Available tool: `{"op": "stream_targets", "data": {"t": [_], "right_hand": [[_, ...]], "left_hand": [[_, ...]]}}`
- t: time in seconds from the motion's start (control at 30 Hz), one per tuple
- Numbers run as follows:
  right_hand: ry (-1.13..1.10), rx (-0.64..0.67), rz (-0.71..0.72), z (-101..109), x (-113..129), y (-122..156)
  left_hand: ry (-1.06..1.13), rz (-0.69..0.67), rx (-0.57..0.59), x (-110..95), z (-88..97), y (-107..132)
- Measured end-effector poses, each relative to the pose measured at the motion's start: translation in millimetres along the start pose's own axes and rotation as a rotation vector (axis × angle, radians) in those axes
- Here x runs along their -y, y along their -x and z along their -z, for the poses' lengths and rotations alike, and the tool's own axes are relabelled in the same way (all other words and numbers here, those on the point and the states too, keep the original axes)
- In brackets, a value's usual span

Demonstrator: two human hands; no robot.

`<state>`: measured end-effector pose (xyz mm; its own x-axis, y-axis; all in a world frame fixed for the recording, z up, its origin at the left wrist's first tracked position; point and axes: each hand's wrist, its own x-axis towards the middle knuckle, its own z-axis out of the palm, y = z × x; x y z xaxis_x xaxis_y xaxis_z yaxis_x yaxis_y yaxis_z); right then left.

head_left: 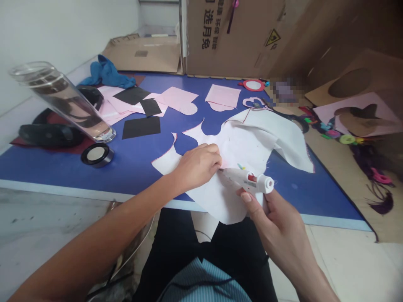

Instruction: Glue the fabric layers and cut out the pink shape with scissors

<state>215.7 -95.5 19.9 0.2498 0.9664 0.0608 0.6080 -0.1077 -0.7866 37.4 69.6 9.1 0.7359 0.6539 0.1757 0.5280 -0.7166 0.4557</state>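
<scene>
A large white fabric cutout (242,142) with curved edges and thin red edging lies before me, its near end hanging over the table edge. My left hand (201,163) rests on it, fingers curled and pinched; whatever is between the fingertips is hidden. In my right hand (277,222) is a white glue gun (245,178), gripped by its handle. Its nozzle points left and reaches my left fingertips, just above the fabric. A small yellow and teal bit (241,166) shows beside the gun's barrel.
A tilted-looking glass bottle (72,105) of liquid stands left, near its cap (97,155) and headphones (50,134). Black pieces (141,127), pink pieces (178,99) and scissors (255,102) lie farther back. Cardboard (233,42) walls the back; colourful trinkets (333,133) lie right.
</scene>
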Motion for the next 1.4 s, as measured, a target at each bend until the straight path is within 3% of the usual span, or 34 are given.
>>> {"op": "stream_targets", "data": {"t": [1.4], "right_hand": [[-0.032,-0.030,0.013,0.0,-3.0,2.3]], "left_hand": [[0.054,-0.054,-0.047,6.5,-2.4,5.6]]}}
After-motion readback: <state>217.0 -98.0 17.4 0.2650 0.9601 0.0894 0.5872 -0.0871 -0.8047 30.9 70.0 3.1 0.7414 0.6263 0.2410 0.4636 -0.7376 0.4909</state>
